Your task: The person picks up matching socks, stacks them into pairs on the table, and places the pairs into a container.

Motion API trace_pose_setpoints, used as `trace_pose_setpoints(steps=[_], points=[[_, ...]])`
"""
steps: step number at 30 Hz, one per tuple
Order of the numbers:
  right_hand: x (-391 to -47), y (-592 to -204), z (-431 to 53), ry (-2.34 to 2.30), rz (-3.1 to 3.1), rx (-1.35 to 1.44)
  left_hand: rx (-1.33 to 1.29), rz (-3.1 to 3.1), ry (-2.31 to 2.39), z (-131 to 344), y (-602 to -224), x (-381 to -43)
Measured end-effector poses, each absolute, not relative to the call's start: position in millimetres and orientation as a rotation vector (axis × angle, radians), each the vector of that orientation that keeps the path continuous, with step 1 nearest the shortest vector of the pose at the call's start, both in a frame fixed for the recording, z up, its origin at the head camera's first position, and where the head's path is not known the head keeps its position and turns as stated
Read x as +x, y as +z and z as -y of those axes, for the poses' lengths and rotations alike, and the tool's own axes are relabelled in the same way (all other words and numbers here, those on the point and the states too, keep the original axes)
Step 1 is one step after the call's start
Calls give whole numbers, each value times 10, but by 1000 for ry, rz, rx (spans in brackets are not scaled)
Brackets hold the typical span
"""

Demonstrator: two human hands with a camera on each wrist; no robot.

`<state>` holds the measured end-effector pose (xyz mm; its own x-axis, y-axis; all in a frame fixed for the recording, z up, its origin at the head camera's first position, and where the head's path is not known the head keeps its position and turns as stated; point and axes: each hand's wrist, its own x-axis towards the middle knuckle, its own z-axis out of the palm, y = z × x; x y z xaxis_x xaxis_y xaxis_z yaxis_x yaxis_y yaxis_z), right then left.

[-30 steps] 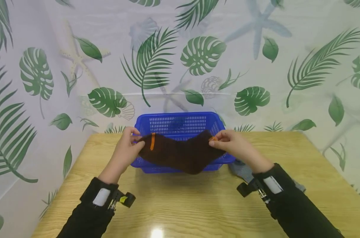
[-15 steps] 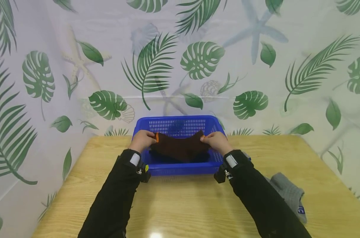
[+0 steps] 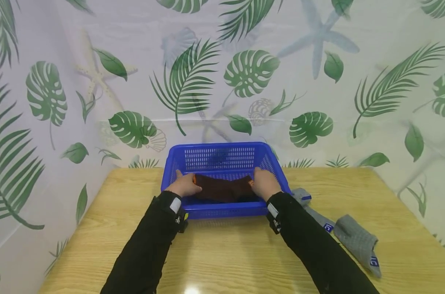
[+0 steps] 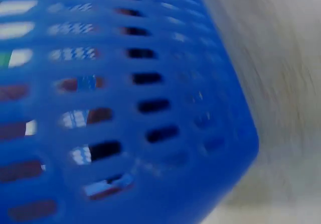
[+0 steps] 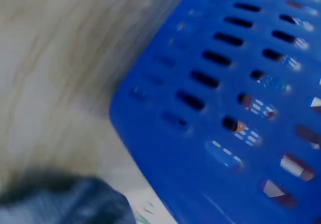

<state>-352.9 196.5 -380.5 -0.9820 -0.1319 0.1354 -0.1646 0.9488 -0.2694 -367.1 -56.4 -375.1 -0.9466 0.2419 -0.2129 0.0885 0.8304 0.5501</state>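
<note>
A brown sock (image 3: pixel 222 188) with orange bands at both ends lies low inside the blue slotted basket (image 3: pixel 222 210) in the head view. My left hand (image 3: pixel 183 185) is at the sock's left end, its thumb spread over the fabric and one finger pointing away. At the right end, beside the other orange band, my right hand (image 3: pixel 265 183) reaches in with its back toward the camera. Its fingertips are mostly hidden, so I cannot tell if they still pinch the sock. Both wrist views show the basket wall (image 4: pixel 165 179) from outside, with brown and dark patches behind the slots.
Grey socks with blue patches lie right of the basket on the wooden table (image 3: pixel 222 253): one (image 3: pixel 356 241) nearer the front, another (image 3: pixel 301 195) partly behind my right sleeve. Something dark lies under the brown sock. A leaf-patterned sheet (image 3: pixel 222 81) hangs behind the table.
Both hands have carried the stretched brown sock from in front of the basket forward and down into it. The left hand's thumb and fingers have spread from their earlier pinch.
</note>
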Motion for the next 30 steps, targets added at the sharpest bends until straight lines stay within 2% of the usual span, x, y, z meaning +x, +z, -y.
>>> trace_pose_setpoints(steps=[4,6,8,13,18,25,30], points=[[-3532,-3826,-1910,380,2961,666,443,-2809,385,449,-3763,-3602],[-3537,-3849,-1899,434,3063,859,469,-2689,325,415,-3770,-3556],[-3536,-3868,-1893,488,3205,935,432,-2539,358,401,-3771,-3518],[-3525,-3868,-1885,520,3526,790,337,-2393,399,423,-3742,-3485],[-3541,-3851,-1881,337,3715,626,321,-2391,369,446,-3717,-3488],[-3550,-3875,-1934,643,3385,749,288,-2397,390,448,-3761,-3503],[-3522,-3880,-1968,571,3430,703,280,-2440,358,413,-3759,-3507]])
